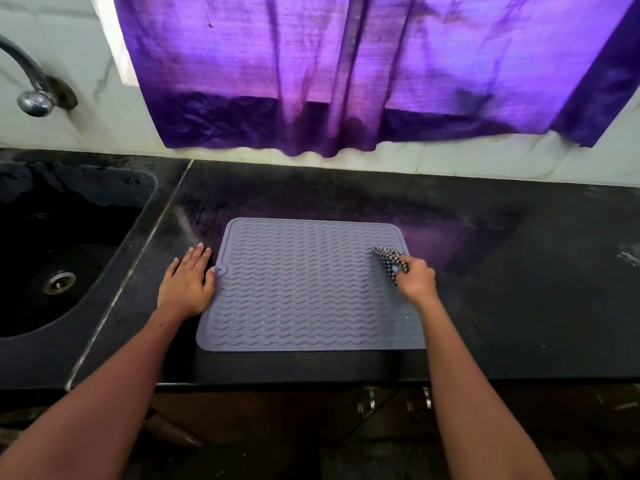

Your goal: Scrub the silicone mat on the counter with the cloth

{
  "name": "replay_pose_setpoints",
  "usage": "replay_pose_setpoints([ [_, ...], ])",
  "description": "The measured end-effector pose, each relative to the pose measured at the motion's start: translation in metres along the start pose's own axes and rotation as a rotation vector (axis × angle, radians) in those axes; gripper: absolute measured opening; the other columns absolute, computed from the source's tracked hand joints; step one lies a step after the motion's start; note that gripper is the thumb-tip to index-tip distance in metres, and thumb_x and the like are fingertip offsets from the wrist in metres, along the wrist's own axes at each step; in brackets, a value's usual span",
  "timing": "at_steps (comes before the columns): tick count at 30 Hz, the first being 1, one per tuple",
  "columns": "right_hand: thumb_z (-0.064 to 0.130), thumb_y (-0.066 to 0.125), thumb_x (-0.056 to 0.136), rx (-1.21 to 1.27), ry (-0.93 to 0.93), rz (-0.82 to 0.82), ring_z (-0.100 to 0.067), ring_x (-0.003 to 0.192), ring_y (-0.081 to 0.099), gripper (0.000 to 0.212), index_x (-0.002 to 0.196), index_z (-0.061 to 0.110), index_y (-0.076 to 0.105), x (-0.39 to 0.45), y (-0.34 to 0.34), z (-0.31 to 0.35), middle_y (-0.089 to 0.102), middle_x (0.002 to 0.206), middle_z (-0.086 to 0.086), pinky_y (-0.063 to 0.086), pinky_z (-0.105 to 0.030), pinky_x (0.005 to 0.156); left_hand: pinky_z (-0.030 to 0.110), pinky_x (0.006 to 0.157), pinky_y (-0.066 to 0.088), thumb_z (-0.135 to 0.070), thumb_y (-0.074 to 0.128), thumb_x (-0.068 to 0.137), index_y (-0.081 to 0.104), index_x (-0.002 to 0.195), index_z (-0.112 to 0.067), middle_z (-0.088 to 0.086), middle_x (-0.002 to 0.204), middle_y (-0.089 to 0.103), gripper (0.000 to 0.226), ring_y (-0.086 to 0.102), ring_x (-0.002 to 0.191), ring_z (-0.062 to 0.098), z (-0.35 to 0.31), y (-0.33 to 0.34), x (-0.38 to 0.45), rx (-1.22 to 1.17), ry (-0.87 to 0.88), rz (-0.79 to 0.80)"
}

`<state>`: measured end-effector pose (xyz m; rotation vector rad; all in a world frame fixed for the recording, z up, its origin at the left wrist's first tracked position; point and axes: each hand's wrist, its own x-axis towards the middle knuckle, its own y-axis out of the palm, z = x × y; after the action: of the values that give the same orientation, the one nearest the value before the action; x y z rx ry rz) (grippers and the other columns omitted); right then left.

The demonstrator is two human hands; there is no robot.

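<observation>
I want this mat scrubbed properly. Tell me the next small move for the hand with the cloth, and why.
Probably drag the cloth leftward across the mat, pressing down. The right hand grips it bunched at the mat's right edge, so the ridged surface to the left lies ahead of it. The left hand lies flat on the counter against the mat's left edge, seemingly placed to steady it.

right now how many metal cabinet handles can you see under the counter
2 curved metal cabinet handles, side by side below the black stone counter edge: one at left, one at right. The arms may hide others.
</observation>
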<state>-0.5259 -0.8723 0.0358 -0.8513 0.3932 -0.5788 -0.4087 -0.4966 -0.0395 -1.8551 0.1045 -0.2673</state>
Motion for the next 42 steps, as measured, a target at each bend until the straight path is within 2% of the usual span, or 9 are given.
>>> replay_pose_setpoints([
  [5,-0.004,0.046,0.088,0.033,-0.098,-0.209,-0.036,0.115,0.055,0.046,0.131,0.011,0.053,-0.023,-0.007,-0.009,0.058,0.128,-0.018,0.041,-0.039,0.101,0.037,0.116,0.006,-0.046,0.012,0.084,0.029,0.145,-0.012,0.003,0.155,0.022,0.072,0.015,0.144,0.015,0.0,-0.001,0.0,-0.001,0.001,0.005],
  [12,0.001,0.035,0.094,-0.337,-0.227,-0.022,-0.021,0.145,0.014,0.056,0.148,0.009,0.022,-0.046,0.025,-0.041,0.018,0.157,-0.007,0.01,-0.031,0.119,0.038,0.116,0.008,-0.045,0.014,0.085,0.03,0.144,-0.011,0.005,0.154,0.023,0.07,0.016,0.144,0.017,0.0,0.002,0.001,-0.004,0.002,0.004],
  [17,-0.002,0.037,0.093,-0.283,-0.149,0.043,-0.02,0.145,0.019,0.058,0.147,0.014,0.026,-0.044,0.015,-0.031,0.018,0.157,-0.005,0.02,-0.032,0.115,0.04,0.116,0.01,-0.043,0.016,0.084,0.033,0.143,-0.009,0.007,0.153,0.027,0.07,0.02,0.143,0.019,0.0,0.002,0.0,-0.012,0.008,-0.023],
  [20,0.005,0.044,0.093,-0.193,-0.054,0.084,-0.033,0.132,0.039,0.051,0.142,0.018,0.04,-0.038,0.002,-0.022,0.038,0.147,-0.015,0.034,-0.036,0.106,0.04,0.116,0.01,-0.044,0.015,0.084,0.032,0.143,-0.01,0.006,0.154,0.025,0.07,0.018,0.143,0.018,-0.001,0.001,0.0,-0.006,0.008,-0.013],
  [24,0.016,0.047,0.094,0.221,0.145,-0.003,-0.035,0.116,0.054,0.036,0.129,0.016,0.057,-0.032,-0.02,-0.01,0.061,0.124,-0.018,0.045,-0.038,0.093,0.039,0.116,0.008,-0.045,0.014,0.084,0.03,0.144,-0.01,0.005,0.155,0.023,0.071,0.016,0.144,0.017,-0.001,-0.001,0.0,-0.012,0.004,0.015],
  [27,0.009,0.046,0.094,0.114,0.115,-0.148,-0.038,0.115,0.053,0.039,0.132,0.014,0.053,-0.054,-0.022,-0.009,0.06,0.124,-0.021,0.043,-0.038,0.095,0.04,0.116,0.008,-0.045,0.014,0.084,0.029,0.145,-0.01,0.006,0.155,0.022,0.071,0.016,0.144,0.018,0.0,-0.001,0.001,-0.011,0.005,0.017],
  [30,0.008,0.048,0.092,-0.085,0.068,-0.086,-0.037,0.114,0.054,0.04,0.131,0.012,0.05,-0.078,-0.009,-0.015,0.056,0.125,-0.021,0.045,-0.037,0.093,0.04,0.116,0.008,-0.045,0.014,0.084,0.029,0.145,-0.01,0.006,0.155,0.022,0.072,0.016,0.144,0.018,0.0,-0.002,0.0,-0.014,0.006,0.024],
  [35,0.015,0.047,0.094,-0.277,-0.074,-0.11,-0.023,0.146,0.01,0.065,0.149,0.006,0.013,-0.098,0.031,-0.042,0.014,0.157,-0.01,0.01,-0.034,0.119,0.04,0.116,0.008,-0.045,0.013,0.084,0.028,0.145,-0.009,0.008,0.155,0.022,0.072,0.016,0.144,0.02,-0.001,-0.001,0.0,-0.014,0.016,0.023],
  [42,0.015,0.038,0.098,-0.179,-0.142,-0.075,-0.02,0.146,0.01,0.056,0.149,0.009,0.017,-0.095,0.028,-0.052,0.015,0.158,-0.006,0.009,-0.032,0.119,0.04,0.116,0.008,-0.038,0.02,0.094,0.028,0.145,-0.009,0.008,0.155,0.022,0.059,0.016,0.144,0.02,0.0,0.001,0.001,-0.007,0.013,0.019],
])
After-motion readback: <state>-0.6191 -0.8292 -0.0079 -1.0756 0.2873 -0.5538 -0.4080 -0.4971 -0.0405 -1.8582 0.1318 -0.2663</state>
